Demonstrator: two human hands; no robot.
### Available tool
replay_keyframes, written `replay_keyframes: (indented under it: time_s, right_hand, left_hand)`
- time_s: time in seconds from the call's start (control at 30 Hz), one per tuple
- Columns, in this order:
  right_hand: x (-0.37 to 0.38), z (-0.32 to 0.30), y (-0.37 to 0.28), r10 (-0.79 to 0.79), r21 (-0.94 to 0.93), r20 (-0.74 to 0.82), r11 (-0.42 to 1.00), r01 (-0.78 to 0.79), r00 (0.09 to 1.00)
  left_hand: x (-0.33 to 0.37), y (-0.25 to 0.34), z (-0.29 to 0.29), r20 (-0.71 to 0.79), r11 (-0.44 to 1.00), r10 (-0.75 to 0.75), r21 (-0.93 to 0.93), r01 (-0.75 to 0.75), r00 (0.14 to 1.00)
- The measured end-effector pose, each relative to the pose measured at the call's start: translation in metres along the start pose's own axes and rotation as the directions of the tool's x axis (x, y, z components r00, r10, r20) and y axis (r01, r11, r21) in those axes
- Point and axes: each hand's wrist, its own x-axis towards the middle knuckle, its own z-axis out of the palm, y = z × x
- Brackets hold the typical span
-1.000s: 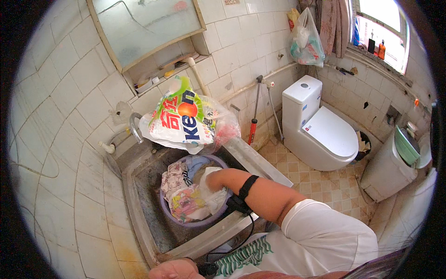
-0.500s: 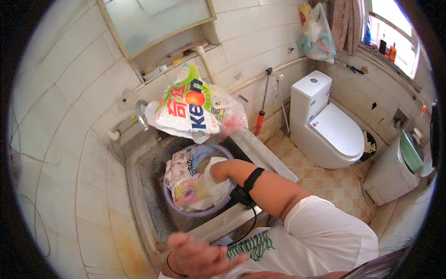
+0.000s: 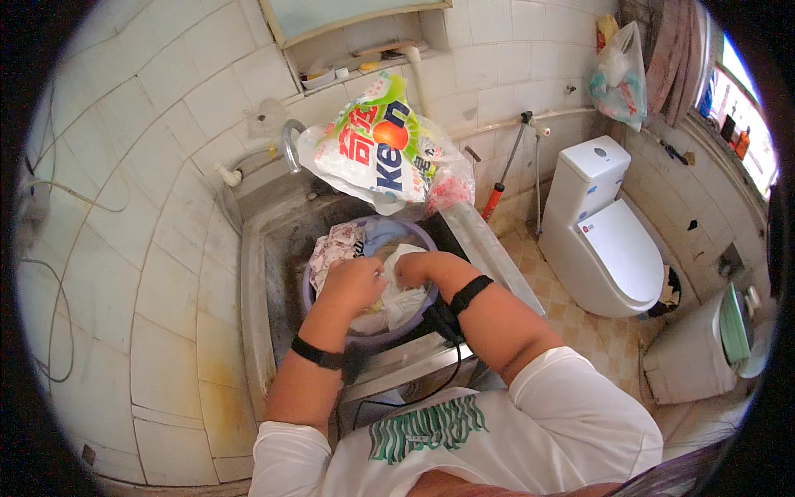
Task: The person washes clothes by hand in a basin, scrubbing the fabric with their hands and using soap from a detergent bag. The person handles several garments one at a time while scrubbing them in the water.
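Note:
A purple basin (image 3: 424, 235) holding wet laundry and water stands in the grey sink (image 3: 254, 311). My right hand (image 3: 411, 270) grips a white cloth (image 3: 402, 308) at the basin's right side, its fingertips partly hidden in the folds. Over the middle of the basin is my left hand (image 3: 356, 284), fingers curled in beside the same cloth; whether they pinch it is hard to make out. A pink-patterned garment (image 3: 335, 246) and a light blue garment (image 3: 383, 233) lie at the basin's far side. Both forearms wear black straps.
A large white-and-green detergent bag (image 3: 364, 153) sits at the sink's far edge, beside the curved metal tap (image 3: 291, 145). To the right are a white toilet (image 3: 617, 248), a pump with a red handle (image 3: 494, 199) and a white bin (image 3: 691, 364). A black cable (image 3: 458, 369) hangs off the sink's front edge.
My left hand has come up from near my body into the basin, beside my right hand. The right hand stays on the white cloth. The whole view has shifted somewhat.

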Motion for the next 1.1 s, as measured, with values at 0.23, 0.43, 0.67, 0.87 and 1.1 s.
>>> replay_keyframes:
  time_s: [0.23, 0.43, 0.67, 0.87, 1.1]
  right_hand:
    - [-0.002, -0.003, -0.007, -0.033, -0.093, -0.190, 0.995, 0.016, 0.981]
    - [0.031, 0.010, 0.032, -0.057, -0.213, -0.143, 0.977, 0.026, 0.988]
    - [-0.042, -0.011, -0.019, 0.086, -0.010, -0.426, 0.995, -0.100, 0.901]
    - [-0.120, -0.066, -0.115, -0.005, -0.055, -0.719, 0.997, -0.049, 0.695]
    - [-0.036, -0.025, -0.023, -0.180, -0.269, -0.504, 0.962, 0.044, 0.845]
  left_hand:
    - [-0.008, -0.015, 0.017, 0.150, 0.959, -0.283, 0.045, 0.280, 0.947]
    - [-0.023, 0.011, -0.020, 0.166, 0.962, -0.244, 0.166, 0.216, 0.956]
    - [-0.044, 0.004, -0.003, 0.197, 0.975, -0.218, 0.080, 0.206, 0.956]
    - [-0.044, -0.027, 0.034, 0.294, 0.977, -0.188, 0.150, 0.148, 0.937]
    - [-0.046, -0.026, 0.015, 0.184, 0.953, -0.214, -0.178, 0.246, 0.959]
